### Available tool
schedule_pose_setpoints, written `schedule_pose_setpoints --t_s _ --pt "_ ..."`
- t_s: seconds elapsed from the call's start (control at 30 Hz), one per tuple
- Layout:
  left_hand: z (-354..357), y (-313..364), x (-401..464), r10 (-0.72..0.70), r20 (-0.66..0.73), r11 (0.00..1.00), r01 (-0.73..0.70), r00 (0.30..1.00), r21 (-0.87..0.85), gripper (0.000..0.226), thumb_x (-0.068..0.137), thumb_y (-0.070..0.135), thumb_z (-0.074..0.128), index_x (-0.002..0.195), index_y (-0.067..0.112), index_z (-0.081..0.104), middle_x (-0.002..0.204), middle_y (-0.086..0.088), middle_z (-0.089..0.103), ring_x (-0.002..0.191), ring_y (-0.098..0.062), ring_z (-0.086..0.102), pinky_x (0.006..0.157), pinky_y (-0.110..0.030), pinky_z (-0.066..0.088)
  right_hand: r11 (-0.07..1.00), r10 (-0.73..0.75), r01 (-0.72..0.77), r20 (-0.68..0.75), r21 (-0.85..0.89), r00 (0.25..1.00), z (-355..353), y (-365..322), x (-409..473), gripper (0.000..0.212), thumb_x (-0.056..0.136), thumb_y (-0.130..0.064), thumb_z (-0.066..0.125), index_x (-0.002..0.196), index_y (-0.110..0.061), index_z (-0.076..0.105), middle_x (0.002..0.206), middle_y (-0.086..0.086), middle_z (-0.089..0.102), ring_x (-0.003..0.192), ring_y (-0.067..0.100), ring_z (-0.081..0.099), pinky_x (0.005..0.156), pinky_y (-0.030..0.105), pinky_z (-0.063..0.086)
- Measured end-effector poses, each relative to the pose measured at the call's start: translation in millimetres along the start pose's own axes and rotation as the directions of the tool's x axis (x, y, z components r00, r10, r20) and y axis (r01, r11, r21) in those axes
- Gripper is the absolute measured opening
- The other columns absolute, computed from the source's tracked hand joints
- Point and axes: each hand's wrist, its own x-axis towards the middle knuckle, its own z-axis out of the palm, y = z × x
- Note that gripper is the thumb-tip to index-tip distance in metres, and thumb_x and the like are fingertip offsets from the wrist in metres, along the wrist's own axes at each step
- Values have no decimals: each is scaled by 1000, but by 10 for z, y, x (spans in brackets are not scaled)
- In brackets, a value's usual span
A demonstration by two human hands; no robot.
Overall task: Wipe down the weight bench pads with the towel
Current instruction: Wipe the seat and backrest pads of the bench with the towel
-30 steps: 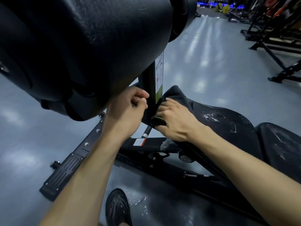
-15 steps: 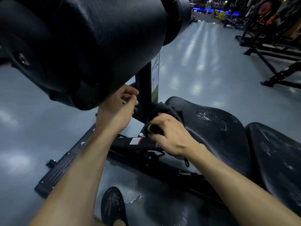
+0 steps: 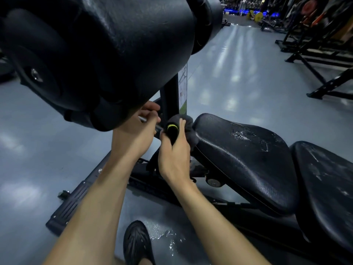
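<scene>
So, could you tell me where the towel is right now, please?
In the head view the towel sits mid-frame, bunched under the right hand against the upright post, at the seat pad's front end.

No wording could be read anywhere. A white label (image 3: 182,88) with a green lower end sat on the black upright post (image 3: 169,100) beside my hands (its diagram and print were far too small and blurred to make out).
</scene>
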Motion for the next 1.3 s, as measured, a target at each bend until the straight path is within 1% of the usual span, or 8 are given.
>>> schedule_pose_setpoints --t_s 0.23,0.43,0.53,0.7,0.77,0.87,0.97,1.3 --pt "83 76 -60 -17 4 1000 17 1000 -3 12 96 16 61 99 25 69 80 8 71 54 3 60 50 -8 43 946 257 -218 -147 242 955 -25 -262 271 74 78 -60 40 130 -11 57 129 13 65 120 31 59 105 50 45" --pt "228 163 -61 -3 55 1000 3 998 9 16 96 17 59 97 29 69 80 9 72 52 -1 60 52 -12 47 619 531 -515 167 593 831 -789 13 -161 47 86 -50 57 99 -10 78 99 12 78 88 25 74 91 42 59" --pt "267 174 -116 20 89 999 -24 996 44 16 95 18 59 95 31 69 79 15 72 55 -3 63 59 -16 50 559 470 -394 113 729 875 -1441 -35 -253 42 98 -34 46 81 -11 77 80 8 77 64 22 73 57 27 60" --pt "283 160 -172 47 146 995 -59 988 79 15 96 21 61 97 34 69 80 16 72 58 -4 66 65 -26 53 636 268 -14 -204 772 942 -2273 -250 -343 40 100 -32 44 82 -16 76 86 2 78 76 19 75 61 31 61" --pt "315 160 -205 62 182 992 -80 981 94 15 96 22 61 97 34 69 80 15 73 60 -4 66 65 -28 55 756 167 59 -280 652 945 -2387 -116 -385 36 96 -35 51 94 -13 79 102 7 78 96 25 74 82 40 62" --pt "399 165 -255 80 242 988 -109 967 109 17 95 18 62 95 34 70 77 13 72 63 -6 66 62 -27 52 997 57 -67 -279 -27 959 -2286 348 -544 45 86 -47 58 121 -21 70 132 0 67 133 26 56 111 39 44" --pt "463 153 -313 82 316 981 -132 945 142 19 93 16 62 96 33 71 76 15 71 65 -7 66 63 -24 50 763 -146 94 -29 -640 989 -2046 778 -799 66 94 -47 46 156 -31 32 167 -11 13 157 12 3 127 39 5" --pt "324 46 -247 -48 309 934 -67 950 350 27 95 14 55 100 34 71 82 18 74 74 -5 69 76 -31 57 709 -96 2 -93 -705 991 -1984 777 -295 77 89 -58 34 160 -29 25 169 -10 12 155 4 2 126 27 -3"
